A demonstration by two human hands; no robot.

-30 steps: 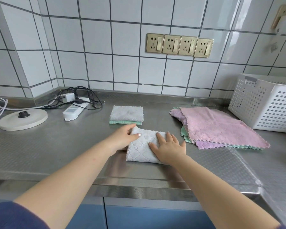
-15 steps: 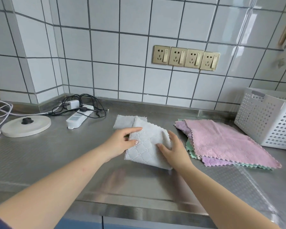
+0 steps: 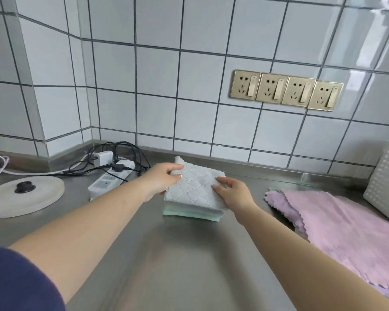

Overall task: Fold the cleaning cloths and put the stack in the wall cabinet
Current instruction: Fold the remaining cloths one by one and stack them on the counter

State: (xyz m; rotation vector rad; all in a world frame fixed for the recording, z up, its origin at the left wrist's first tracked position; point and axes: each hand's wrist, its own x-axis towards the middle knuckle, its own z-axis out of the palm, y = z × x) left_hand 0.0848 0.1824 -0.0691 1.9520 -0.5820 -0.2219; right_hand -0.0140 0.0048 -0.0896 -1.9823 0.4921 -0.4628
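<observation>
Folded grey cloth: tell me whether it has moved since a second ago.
Yes. The folded grey cloth has gone away from the counter's front edge toward the tiled wall, and now lies atop the folded stack, with both hands on it.

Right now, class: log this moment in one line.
both hands gripping folded grey quilted cloth | on folded stack | pink cloths unfolded
</observation>
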